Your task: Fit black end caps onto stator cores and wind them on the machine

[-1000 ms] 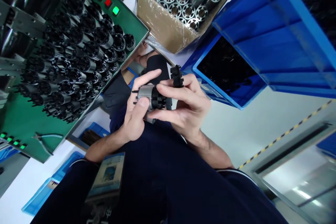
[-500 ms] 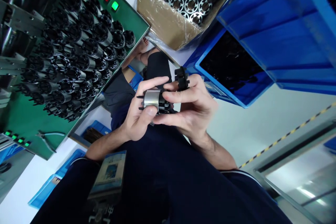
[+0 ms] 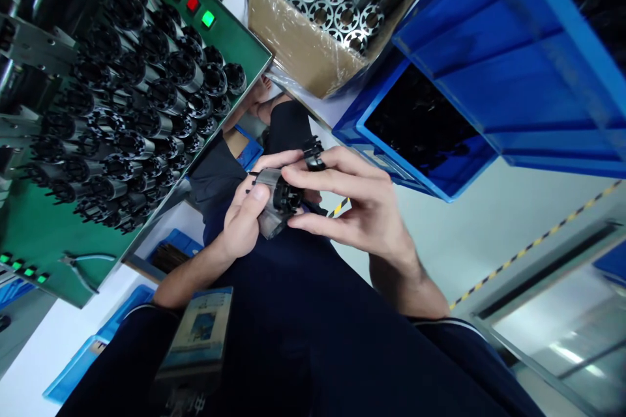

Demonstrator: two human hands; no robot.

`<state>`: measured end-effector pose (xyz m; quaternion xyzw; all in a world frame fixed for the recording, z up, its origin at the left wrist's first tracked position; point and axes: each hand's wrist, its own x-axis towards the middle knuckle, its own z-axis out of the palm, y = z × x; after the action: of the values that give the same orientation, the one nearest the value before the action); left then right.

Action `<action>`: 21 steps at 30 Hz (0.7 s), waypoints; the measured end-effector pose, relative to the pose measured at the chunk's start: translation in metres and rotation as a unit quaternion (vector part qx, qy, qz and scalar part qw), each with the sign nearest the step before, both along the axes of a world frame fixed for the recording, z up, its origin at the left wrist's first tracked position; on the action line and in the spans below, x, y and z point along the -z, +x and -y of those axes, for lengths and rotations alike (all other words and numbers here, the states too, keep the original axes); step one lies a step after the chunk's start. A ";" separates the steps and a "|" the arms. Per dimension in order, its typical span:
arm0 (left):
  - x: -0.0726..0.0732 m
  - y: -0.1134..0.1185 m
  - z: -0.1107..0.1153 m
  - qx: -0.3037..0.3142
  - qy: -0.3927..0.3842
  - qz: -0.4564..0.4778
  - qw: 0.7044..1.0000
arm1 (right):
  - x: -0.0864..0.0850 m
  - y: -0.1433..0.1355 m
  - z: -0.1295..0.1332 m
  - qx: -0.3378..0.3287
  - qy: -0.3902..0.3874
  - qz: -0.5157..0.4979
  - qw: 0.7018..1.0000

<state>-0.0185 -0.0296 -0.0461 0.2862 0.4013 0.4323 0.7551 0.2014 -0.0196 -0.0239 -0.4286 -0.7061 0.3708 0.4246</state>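
My left hand (image 3: 242, 228) is closed around a metal stator core (image 3: 267, 178), its thumb lying across the side. A black slotted plastic end piece (image 3: 286, 197) sits at the core's right end. Below it shows grey metal (image 3: 272, 224), perhaps a second core; I cannot tell. The thumb and a finger of my right hand (image 3: 362, 202) are at that right end, one above and one below. Between other fingers of the same hand a loose black plastic end cap (image 3: 313, 152) is pinched, apart from the core.
Many cores with black ends (image 3: 147, 124) stand on a green bench (image 3: 29, 215) at left, with pliers (image 3: 81, 267) and lit buttons (image 3: 208, 18). A cardboard box (image 3: 298, 45) holds bare metal cores. Blue bins (image 3: 447, 192) with black parts stand at right.
The core has tilted and turned in my left hand, and more grey metal shows below it. My right fingers have spread wider, and the loose end cap has shifted left and slightly down.
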 end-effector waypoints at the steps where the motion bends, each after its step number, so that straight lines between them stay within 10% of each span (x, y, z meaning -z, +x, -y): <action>1: 0.000 0.001 -0.002 -0.005 -0.002 -0.013 1.000 | 0.003 0.001 -0.002 -0.010 -0.009 0.006 1.000; 12: 0.000 0.024 0.002 -0.038 -0.187 0.036 0.981 | 0.018 -0.010 0.012 0.085 0.039 0.141 0.986; 21: 0.021 0.021 -0.013 -0.064 -0.126 0.003 0.990 | 0.032 -0.016 0.009 0.084 0.084 0.140 0.983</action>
<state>0.0021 -0.0166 -0.0666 0.1610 0.4676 0.4266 0.7573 0.1857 -0.0285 -0.0561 -0.4969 -0.7489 0.2098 0.3850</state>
